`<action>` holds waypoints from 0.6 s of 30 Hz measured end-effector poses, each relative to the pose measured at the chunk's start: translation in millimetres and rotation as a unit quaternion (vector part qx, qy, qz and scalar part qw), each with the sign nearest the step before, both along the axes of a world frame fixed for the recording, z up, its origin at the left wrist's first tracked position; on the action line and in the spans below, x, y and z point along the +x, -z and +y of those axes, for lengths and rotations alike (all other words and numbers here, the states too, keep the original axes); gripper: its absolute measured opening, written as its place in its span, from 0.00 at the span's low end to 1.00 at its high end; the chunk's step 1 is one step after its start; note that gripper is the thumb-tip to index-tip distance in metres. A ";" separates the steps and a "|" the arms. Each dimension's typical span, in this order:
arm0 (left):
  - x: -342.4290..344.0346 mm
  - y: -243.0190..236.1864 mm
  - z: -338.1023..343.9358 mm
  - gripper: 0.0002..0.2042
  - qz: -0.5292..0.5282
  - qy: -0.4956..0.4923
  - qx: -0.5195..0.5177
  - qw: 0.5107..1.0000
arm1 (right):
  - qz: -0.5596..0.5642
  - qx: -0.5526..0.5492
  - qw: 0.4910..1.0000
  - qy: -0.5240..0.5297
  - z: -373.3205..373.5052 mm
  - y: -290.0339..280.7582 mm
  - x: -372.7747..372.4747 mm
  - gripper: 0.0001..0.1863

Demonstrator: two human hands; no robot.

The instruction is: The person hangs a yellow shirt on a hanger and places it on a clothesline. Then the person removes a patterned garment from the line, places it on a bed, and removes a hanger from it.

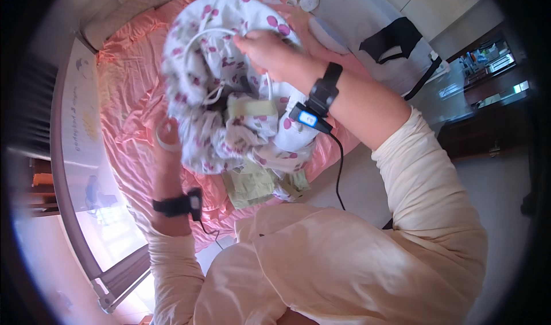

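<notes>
A rounded, padded bundle of white cloth [227, 67] printed with purple-pink dots like cherries is held up over the bed. A white cord-like band [213, 31] curves across its upper part. My right hand [267, 51] is closed on this band near the bundle's upper right, fingers curled. Against the bundle's left edge is my left hand [167, 134], smeared by motion, its fingers hidden. A pale green strip [252, 108] shows amid the folds in the bundle's middle. Both wrists wear black straps with small devices.
A rumpled pink sheet [129, 104] covers the bed beneath. Pale green cloth [249, 184] lies at its near edge. A bed rail with a white panel [86, 147] runs along the left. Black cloth [393, 41] hangs at the right, and a black cable [341, 170] trails from my right wrist.
</notes>
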State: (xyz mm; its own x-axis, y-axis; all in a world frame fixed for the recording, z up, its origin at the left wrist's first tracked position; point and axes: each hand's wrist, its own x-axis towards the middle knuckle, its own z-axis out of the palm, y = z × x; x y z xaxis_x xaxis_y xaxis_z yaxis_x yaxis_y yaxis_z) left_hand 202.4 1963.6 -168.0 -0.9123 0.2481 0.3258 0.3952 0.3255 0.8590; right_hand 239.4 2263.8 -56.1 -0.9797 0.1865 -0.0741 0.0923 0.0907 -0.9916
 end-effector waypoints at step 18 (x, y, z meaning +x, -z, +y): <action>-41.3 133.0 25.3 0.17 0.061 -0.009 -0.050 0.997 | -0.201 -0.226 0.952 -0.053 -16.0 -51.5 102.3 0.16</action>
